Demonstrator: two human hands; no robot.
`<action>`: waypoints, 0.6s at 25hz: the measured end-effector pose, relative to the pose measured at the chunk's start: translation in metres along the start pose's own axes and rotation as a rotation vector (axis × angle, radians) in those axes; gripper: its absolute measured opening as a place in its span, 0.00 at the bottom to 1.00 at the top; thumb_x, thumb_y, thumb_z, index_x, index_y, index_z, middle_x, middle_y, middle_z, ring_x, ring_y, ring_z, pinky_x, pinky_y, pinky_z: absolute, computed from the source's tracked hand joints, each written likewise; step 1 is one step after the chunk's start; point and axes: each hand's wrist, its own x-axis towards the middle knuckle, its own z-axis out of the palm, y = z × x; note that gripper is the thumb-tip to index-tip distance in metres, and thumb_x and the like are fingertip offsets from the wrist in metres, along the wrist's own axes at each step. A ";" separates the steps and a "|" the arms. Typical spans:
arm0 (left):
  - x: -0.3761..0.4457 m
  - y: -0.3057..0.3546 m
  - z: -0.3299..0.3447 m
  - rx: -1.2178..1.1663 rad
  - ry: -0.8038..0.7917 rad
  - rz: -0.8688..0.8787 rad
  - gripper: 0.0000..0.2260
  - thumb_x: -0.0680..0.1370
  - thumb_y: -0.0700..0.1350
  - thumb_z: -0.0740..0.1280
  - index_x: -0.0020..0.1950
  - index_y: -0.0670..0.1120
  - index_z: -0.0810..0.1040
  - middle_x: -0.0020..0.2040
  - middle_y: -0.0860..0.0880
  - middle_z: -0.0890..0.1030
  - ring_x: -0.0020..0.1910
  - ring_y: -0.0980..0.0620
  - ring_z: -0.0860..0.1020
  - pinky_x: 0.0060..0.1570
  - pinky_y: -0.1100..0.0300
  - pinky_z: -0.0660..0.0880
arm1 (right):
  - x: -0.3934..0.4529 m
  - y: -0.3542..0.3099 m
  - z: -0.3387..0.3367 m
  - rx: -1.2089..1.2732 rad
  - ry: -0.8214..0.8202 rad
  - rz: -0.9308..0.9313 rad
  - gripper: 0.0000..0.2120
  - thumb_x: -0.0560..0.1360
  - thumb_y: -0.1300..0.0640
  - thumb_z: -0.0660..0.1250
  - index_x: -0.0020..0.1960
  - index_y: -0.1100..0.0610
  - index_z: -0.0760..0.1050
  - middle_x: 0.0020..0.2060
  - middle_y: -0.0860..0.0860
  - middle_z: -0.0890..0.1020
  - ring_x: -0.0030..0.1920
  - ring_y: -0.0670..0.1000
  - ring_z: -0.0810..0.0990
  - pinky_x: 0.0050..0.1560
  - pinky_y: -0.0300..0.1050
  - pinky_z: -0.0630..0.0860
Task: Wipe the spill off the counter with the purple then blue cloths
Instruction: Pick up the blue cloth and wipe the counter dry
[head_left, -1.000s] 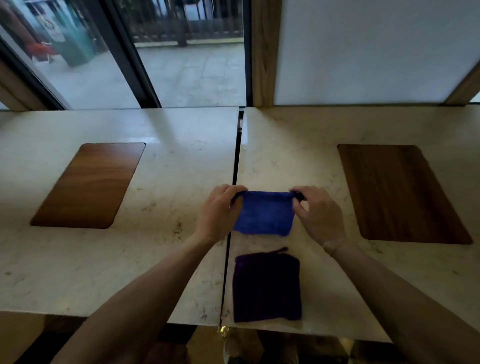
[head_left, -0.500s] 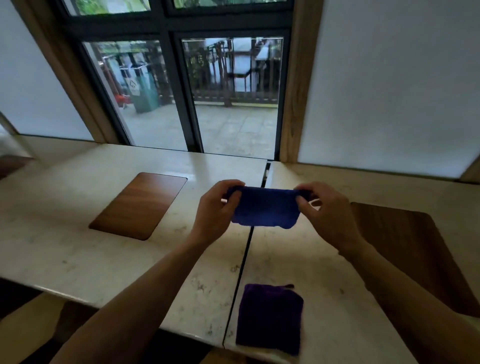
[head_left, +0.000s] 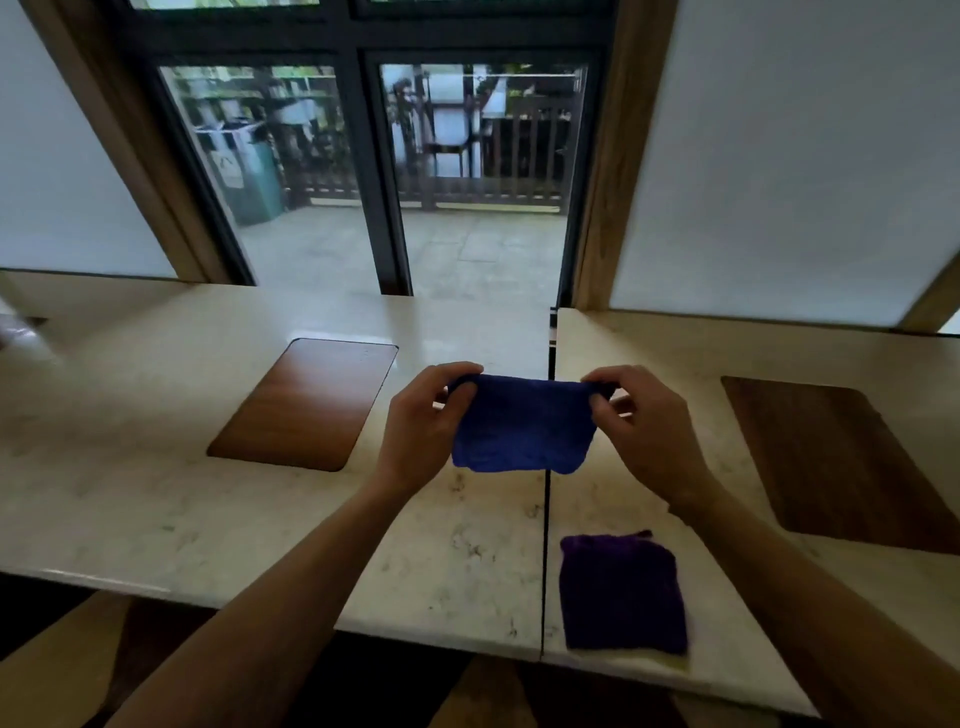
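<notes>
A blue cloth (head_left: 522, 426) hangs in the air above the seam between two pale marble counter slabs (head_left: 156, 493). My left hand (head_left: 423, 423) pinches its upper left corner and my right hand (head_left: 644, 431) pinches its upper right corner, so the cloth is stretched flat between them. A folded purple cloth (head_left: 621, 592) lies flat on the right slab near the front edge, below my right wrist and touched by neither hand. No spill stands out on the marble.
A wooden inlay panel (head_left: 306, 402) sits in the left slab and a darker one (head_left: 841, 462) in the right slab. A dark gap (head_left: 545, 545) divides the slabs. Glass doors (head_left: 374, 176) and white wall panels rise behind the counter.
The view has shifted, so the purple cloth now lies further right in the frame. Both hands keep holding the blue cloth up by its top corners; it hangs a little longer.
</notes>
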 end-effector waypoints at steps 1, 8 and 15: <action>-0.002 -0.009 -0.011 -0.002 -0.018 0.021 0.11 0.80 0.38 0.65 0.58 0.52 0.80 0.53 0.56 0.82 0.49 0.60 0.78 0.47 0.69 0.74 | -0.006 -0.008 0.011 -0.010 0.011 0.018 0.09 0.78 0.63 0.66 0.56 0.55 0.79 0.49 0.47 0.79 0.44 0.41 0.79 0.44 0.27 0.73; -0.034 -0.050 -0.051 -0.018 -0.195 0.014 0.11 0.81 0.39 0.64 0.60 0.51 0.80 0.53 0.57 0.80 0.50 0.60 0.77 0.46 0.71 0.73 | -0.065 -0.039 0.058 -0.076 0.051 0.143 0.10 0.79 0.63 0.66 0.59 0.56 0.78 0.51 0.47 0.78 0.42 0.43 0.79 0.43 0.29 0.76; -0.065 -0.061 -0.048 -0.051 -0.218 -0.028 0.10 0.81 0.39 0.64 0.59 0.50 0.80 0.51 0.54 0.81 0.48 0.58 0.78 0.44 0.70 0.75 | -0.094 -0.039 0.067 -0.032 0.053 0.260 0.10 0.80 0.62 0.65 0.60 0.56 0.78 0.52 0.49 0.80 0.45 0.46 0.80 0.44 0.35 0.79</action>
